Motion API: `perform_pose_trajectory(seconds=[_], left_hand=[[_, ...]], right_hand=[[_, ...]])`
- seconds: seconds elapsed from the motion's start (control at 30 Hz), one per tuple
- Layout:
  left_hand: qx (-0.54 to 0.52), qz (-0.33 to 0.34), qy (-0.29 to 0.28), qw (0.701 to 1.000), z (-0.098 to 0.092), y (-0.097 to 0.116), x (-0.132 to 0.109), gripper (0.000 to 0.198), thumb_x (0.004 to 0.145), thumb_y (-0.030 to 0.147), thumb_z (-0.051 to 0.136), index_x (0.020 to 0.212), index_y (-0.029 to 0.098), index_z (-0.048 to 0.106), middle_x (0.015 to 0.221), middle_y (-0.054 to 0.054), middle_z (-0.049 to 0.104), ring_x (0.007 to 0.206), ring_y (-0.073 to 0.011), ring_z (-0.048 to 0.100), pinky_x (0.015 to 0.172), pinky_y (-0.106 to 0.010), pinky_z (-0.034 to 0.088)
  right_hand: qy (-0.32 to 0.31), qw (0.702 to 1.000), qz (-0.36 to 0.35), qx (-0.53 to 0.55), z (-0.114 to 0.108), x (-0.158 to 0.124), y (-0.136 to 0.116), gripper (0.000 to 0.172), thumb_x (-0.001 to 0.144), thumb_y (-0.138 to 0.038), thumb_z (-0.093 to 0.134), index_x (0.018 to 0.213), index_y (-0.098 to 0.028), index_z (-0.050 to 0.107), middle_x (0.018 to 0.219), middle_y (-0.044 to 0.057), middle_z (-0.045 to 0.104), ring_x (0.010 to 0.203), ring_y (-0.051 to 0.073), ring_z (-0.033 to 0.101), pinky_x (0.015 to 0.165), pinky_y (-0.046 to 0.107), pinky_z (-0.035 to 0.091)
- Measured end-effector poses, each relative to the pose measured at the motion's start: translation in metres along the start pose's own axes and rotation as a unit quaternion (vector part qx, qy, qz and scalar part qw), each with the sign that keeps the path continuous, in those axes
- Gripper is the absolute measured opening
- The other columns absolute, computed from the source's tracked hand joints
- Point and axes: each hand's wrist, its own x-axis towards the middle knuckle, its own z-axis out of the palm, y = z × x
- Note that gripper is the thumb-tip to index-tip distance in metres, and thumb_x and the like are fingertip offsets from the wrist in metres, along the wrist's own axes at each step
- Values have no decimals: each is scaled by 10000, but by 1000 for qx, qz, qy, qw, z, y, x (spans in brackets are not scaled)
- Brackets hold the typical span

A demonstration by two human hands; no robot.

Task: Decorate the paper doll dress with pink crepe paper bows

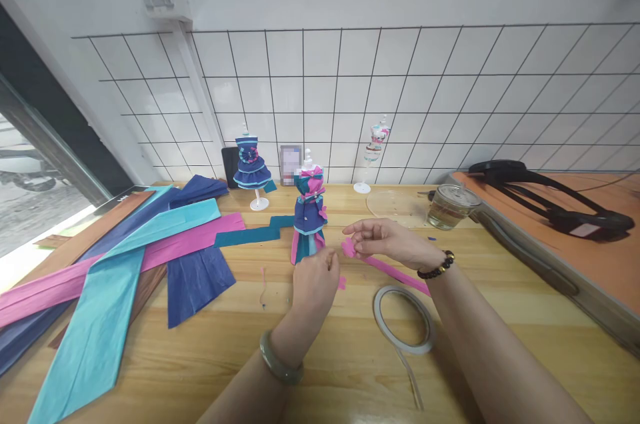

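Observation:
Near the middle of the table stands a small dress form (310,207) in a navy, teal and pink paper dress. My left hand (316,284) is closed at the lower front of its skirt; what its fingers hold, if anything, is hidden. Just right of the dress, my right hand (387,241) pinches a small pink paper flower (349,249) between thumb and fingers. A pink strip (395,272) runs under that hand. Another small pink piece (342,283) lies beside my left hand. A roll of white tape (379,317) with a loose end lies in front of my right hand.
Crepe paper strips (107,304) cover the left side. Two other dress forms (250,161) (373,151), a phone (230,165) and a picture card (290,164) stand behind. A lidded glass (447,211) and black headgear (550,201) are at the right.

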Motion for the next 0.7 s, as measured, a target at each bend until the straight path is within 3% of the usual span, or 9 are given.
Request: perform_pose_trajectory(seconds=[0.07, 0.13, 0.23, 0.4, 0.5, 0.6, 0.7], left_hand=[[59, 40, 22, 997, -1, 1, -1, 164, 787, 223, 471, 893, 208, 596, 536, 12, 519, 512, -158, 491, 502, -244, 252], [119, 88, 29, 989, -1, 4, -4, 244, 796, 193, 441, 1018, 198, 542, 610, -5, 561, 565, -171, 532, 516, -249, 283], [163, 135, 10, 977, 2, 6, -7, 267, 797, 200, 451, 1055, 188, 518, 692, -31, 599, 628, -183, 564, 541, -253, 324], [146, 148, 0, 978, 4, 3, -8, 212, 833, 227, 422, 981, 184, 568, 642, -25, 584, 592, -163, 539, 542, -249, 321], [64, 143, 7, 988, 5, 1, -7, 200, 834, 210, 418, 898, 190, 606, 611, -9, 555, 569, -138, 500, 551, -244, 307], [-112, 79, 7, 991, 6, 1, -5, 177, 817, 287, 472, 802, 186, 618, 514, 36, 449, 474, -97, 393, 486, -222, 265], [-314, -26, -22, 949, 8, 4, -1, 231, 751, 386, 559, 782, 162, 610, 481, 67, 406, 406, -56, 290, 416, -192, 227]], right_hand=[[4, 1000, -5, 5, 0, 0, 1, 354, 720, -264, 656, 1045, -155, 569, 785, 18, 609, 664, 103, 540, 688, 277, 441], [13, 1000, -5, 8, 0, 0, 2, 354, 715, -268, 663, 1040, -160, 575, 784, 14, 606, 675, 104, 542, 700, 279, 448], [17, 1000, 0, 17, 2, 2, 2, 372, 696, -280, 684, 1035, -166, 579, 778, 6, 602, 685, 106, 549, 717, 283, 458], [-4, 1000, 13, 17, 6, 4, 3, 374, 711, -331, 680, 1025, -154, 577, 832, 33, 627, 742, 124, 575, 751, 302, 464], [2, 1000, 16, 5, 6, 5, 4, 360, 743, -381, 645, 1016, -154, 585, 814, 34, 630, 723, 118, 576, 745, 297, 467], [38, 999, 13, -2, 4, 4, 4, 359, 773, -449, 590, 987, -161, 607, 826, 47, 629, 736, 125, 579, 737, 291, 466], [53, 998, -3, -20, 4, 3, 3, 369, 783, -489, 557, 943, -165, 631, 898, 67, 630, 817, 149, 576, 767, 295, 456]])
